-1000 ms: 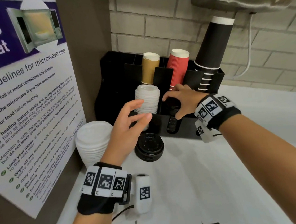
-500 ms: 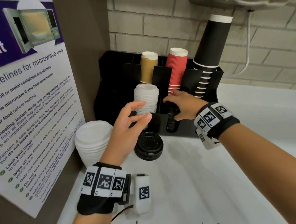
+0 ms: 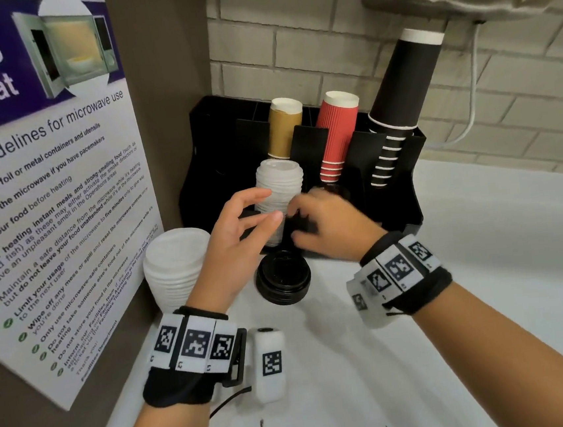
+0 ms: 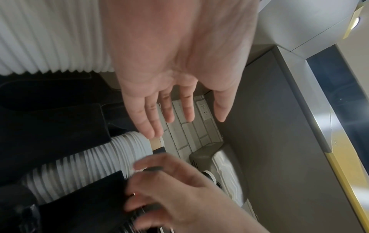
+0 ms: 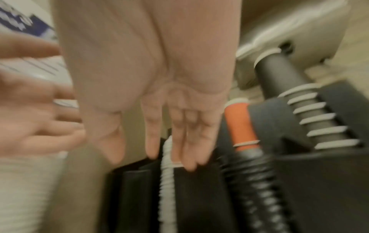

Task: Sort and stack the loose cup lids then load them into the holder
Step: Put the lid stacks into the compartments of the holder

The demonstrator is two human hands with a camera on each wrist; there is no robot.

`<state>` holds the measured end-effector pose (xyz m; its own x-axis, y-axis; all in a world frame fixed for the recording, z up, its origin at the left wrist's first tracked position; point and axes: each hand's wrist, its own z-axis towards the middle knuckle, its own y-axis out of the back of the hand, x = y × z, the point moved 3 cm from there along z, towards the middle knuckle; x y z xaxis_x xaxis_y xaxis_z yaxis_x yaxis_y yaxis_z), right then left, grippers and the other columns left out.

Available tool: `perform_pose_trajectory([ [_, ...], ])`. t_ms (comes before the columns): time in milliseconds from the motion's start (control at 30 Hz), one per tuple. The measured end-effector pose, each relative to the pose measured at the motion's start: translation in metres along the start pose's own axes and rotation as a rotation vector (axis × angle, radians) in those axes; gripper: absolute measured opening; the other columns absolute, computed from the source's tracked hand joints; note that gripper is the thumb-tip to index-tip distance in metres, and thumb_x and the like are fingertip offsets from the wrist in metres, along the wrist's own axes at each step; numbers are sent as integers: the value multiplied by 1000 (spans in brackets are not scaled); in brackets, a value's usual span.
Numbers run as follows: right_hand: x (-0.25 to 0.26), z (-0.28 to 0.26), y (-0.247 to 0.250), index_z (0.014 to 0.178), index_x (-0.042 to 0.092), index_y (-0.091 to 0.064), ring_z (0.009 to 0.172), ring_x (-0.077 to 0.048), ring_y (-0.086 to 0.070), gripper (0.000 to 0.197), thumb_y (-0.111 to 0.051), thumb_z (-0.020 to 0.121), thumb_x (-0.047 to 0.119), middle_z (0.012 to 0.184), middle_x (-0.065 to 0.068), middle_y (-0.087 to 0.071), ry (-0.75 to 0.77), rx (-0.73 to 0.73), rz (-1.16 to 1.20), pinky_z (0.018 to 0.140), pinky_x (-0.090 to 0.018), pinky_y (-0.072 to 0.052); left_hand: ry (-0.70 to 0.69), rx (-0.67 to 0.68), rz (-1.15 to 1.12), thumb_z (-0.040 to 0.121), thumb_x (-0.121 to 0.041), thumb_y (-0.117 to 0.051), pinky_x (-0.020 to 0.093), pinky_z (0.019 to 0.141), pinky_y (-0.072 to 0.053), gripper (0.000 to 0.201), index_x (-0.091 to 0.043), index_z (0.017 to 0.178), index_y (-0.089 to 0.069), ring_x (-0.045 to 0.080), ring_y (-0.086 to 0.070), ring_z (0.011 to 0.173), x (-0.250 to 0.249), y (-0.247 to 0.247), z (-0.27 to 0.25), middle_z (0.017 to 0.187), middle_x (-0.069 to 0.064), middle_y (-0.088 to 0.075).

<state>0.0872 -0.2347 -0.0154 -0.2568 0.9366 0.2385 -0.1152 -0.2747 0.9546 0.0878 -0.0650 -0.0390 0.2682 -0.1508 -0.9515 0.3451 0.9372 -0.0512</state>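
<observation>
Looking down, the loose black lid stack (image 3: pixel 283 278) sits upright just below both hands, nearer the empty, spread left hand (image 3: pixel 241 238). Wrist views: the right hand (image 5: pixel 159 126) shows straight fingers at the holder (image 5: pixel 199 197), gripping nothing.

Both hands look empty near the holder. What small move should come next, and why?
Probably the left hand drops to grip the black lids on the counter: they sit loose just below it, outside the holder, and its fingers are open, holding nothing.

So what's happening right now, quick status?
Left hand open, empty, beside white lid stack in holder. Right hand open, blurred, at holder front. Black lids loose on counter. Nothing blocking.
</observation>
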Motion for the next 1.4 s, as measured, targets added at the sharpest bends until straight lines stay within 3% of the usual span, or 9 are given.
perform_pose_trajectory([
  [100, 18, -7, -37, 142, 28, -37, 104, -27, -56, 72, -62, 81, 59, 117, -10, -55, -100, 460, -76, 89, -36, -49, -8, 13, 7, 82, -37, -62, 30, 87, -54, 36, -33, 118, -58, 12, -62, 112, 0, -1, -1, 130, -9, -55],
  [167, 23, -9, -55, 149, 31, -22, 106, -30, -57, 87, -58, 79, 68, 123, -14, -54, -161, 553, -216, 89, -39, -51, -5, 21, 19, 83, -38, -62, 37, 95, -52, 36, -35, 118, -58, 12, -62, 112, 0, -2, -2, 131, -9, -54],
  [433, 25, -3, -69, 146, 33, -25, 111, -36, -50, 85, -67, 76, 58, 122, -16, -41, -253, 481, -173, 89, -47, -51, -12, 30, 19, 73, -55, -63, 39, 90, -54, 47, -39, 117, -57, 13, -60, 115, -2, 0, -1, 133, -9, -54],
  [600, 22, -5, -72, 141, 30, -29, 110, -38, -47, 87, -72, 70, 57, 120, -16, -41, -251, 445, -128, 87, -48, -51, -16, 25, 15, 79, -46, -64, 41, 94, -53, 40, -38, 118, -57, 14, -60, 115, -1, 0, -1, 133, -9, -53],
  [767, 16, -11, -61, 135, 31, -33, 102, -38, -49, 82, -72, 67, 54, 110, -12, -42, -229, 309, -55, 84, -46, -51, -39, 11, 1, 82, -38, -62, 25, 83, -53, 36, -36, 117, -58, 12, -61, 114, -2, 1, -2, 129, -10, -55],
  [900, 7, -17, -31, 125, 32, -39, 100, -30, -53, 69, -72, 66, 49, 103, -7, -52, -228, 119, 173, 86, -41, -50, -49, 4, 17, 82, -37, -63, 22, 86, -50, 36, -34, 117, -57, 11, -59, 115, -2, -3, -2, 130, -8, -54],
  [1033, 6, -29, 1, 118, 32, -46, 79, -10, -64, 52, -73, 74, 31, 94, 2, -63, -201, -70, 614, 71, -24, -53, -11, 101, 7, 76, -37, -73, 22, 93, -50, 55, -39, 125, -51, 8, -53, 124, 3, -11, -6, 134, -13, -52],
  [1167, 17, -42, 9, 119, 45, -48, 80, -12, -68, 51, -68, 75, 28, 96, -2, -64, -154, -59, 839, 73, -23, -55, 26, 287, -95, 64, -26, -90, 28, 92, -53, 95, -45, 140, -37, 12, -53, 126, 11, -19, -11, 144, -10, -44],
  [1400, 11, -55, 8, 127, 29, -53, 98, -24, -67, 59, -77, 74, 19, 113, -13, -64, -160, -41, 1086, 79, -33, -55, -40, 264, -60, 63, -16, -86, 24, 85, -53, 92, -36, 140, -40, 15, -58, 120, 11, -16, -11, 140, 1, -48],
])
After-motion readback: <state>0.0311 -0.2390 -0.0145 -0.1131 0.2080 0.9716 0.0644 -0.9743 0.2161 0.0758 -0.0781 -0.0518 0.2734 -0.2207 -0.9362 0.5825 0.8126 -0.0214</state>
